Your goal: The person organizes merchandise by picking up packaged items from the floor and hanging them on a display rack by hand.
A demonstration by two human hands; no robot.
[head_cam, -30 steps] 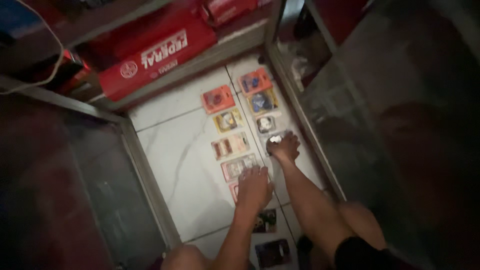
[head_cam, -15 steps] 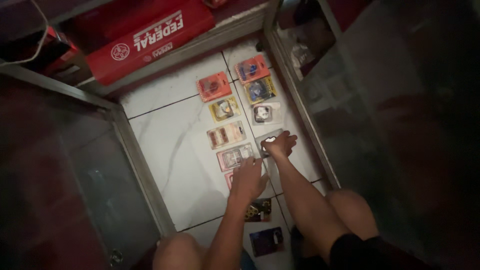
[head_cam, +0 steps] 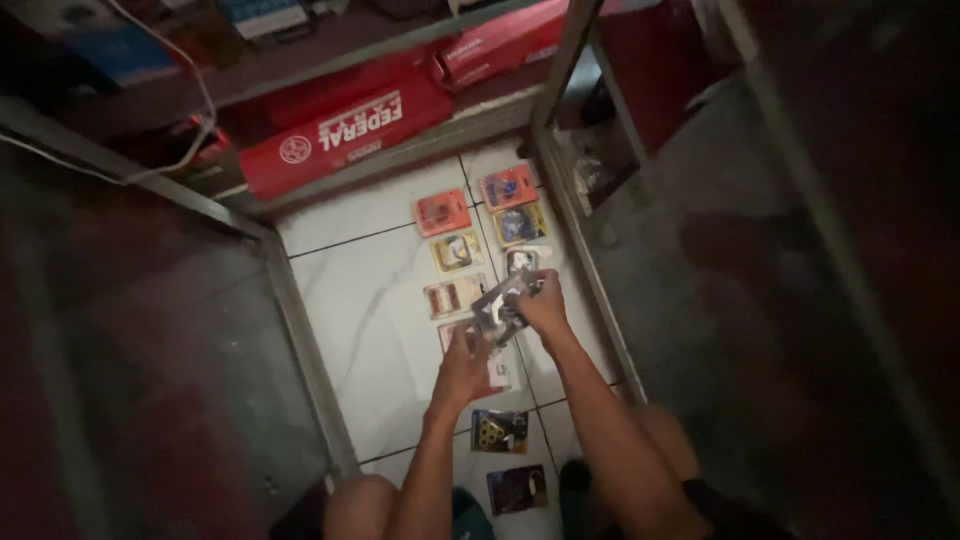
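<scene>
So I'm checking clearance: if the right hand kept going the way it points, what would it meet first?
Probably the clear packet lying on the white floor tile just beyond the right hand; depth is unclear.

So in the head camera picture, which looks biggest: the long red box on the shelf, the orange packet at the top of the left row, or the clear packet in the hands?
1. Long red box, clearly biggest.
2 and 3. Clear packet and orange packet look about alike; the clear one is lifted nearer the camera in the left hand and right hand, so I won't rank them.
</scene>
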